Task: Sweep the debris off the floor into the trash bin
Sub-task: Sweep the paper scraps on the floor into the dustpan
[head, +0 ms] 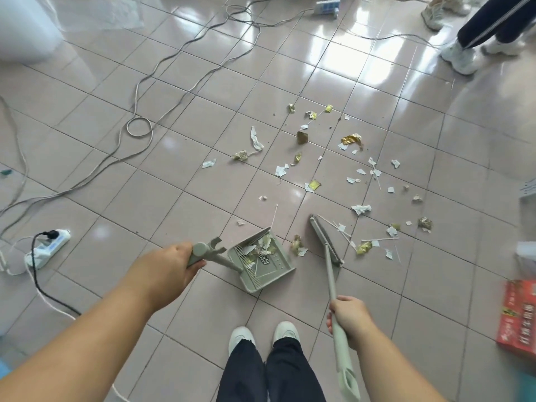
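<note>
Left hand (pixel 171 268) grips the dustpan (pixel 261 262) handle; right hand (pixel 349 317) grips the broom (pixel 327 245) shaft mid-length. Paper and foil scraps (pixel 352 139) strewn across the floor (pixel 174 184) look light, flutter-prone; sweep gently.

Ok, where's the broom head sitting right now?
In the head view, the grey-green broom head rests on the tiled floor right of centre, just right of the grey-green plastic dustpan, with a small scrap clump between them.

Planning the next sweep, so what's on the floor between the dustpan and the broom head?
In the head view, a small clump of crumpled wrapper scraps lies between the dustpan and broom head.
</note>
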Action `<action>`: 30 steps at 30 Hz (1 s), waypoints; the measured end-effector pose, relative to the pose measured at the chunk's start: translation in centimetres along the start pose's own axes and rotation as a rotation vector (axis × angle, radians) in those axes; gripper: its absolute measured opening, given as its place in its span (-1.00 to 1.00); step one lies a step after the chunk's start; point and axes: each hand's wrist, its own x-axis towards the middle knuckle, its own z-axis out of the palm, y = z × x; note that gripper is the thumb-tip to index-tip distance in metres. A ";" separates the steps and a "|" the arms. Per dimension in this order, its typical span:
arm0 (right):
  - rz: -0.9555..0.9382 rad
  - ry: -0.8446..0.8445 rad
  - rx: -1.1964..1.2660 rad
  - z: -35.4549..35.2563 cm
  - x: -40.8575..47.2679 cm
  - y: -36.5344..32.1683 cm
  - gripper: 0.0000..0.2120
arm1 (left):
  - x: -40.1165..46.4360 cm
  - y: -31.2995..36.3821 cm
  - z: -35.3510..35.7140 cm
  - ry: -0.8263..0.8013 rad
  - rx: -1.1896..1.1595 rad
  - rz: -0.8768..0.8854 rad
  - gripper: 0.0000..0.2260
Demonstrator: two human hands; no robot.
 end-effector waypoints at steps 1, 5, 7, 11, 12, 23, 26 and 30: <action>0.005 -0.011 -0.011 0.2 0.1 0.1 -0.73 | 0.1 0.1 0.0 -0.006 0.000 -0.004 -0.69; 0.011 -0.084 -0.089 1.0 -0.6 -0.2 -0.71 | 0.7 0.6 -0.1 -0.008 0.002 0.005 -0.70; 0.009 -0.146 -0.123 1.4 -1.9 -0.6 -0.79 | 0.9 0.6 -0.1 -0.013 0.003 0.007 -0.69; -0.002 -0.248 -0.130 1.5 -4.5 -0.7 -0.84 | 1.2 0.7 -0.2 -0.030 -0.001 -0.012 -0.69; -0.009 -0.257 -0.114 1.4 -5.0 -0.6 -0.84 | 1.2 0.8 -0.2 -0.034 -0.005 -0.014 -0.68; -0.099 0.001 -0.250 2.5 -1.3 0.7 -0.57 | 1.1 1.6 -0.6 -0.032 0.015 0.008 -0.68; -0.066 0.008 -0.290 3.9 0.7 0.4 -0.67 | 1.2 1.7 -0.7 -0.029 0.021 0.008 -0.68; 0.050 -0.108 -0.218 5.3 0.4 0.3 -0.92 | 1.2 1.6 -0.7 -0.015 0.009 -0.001 -0.70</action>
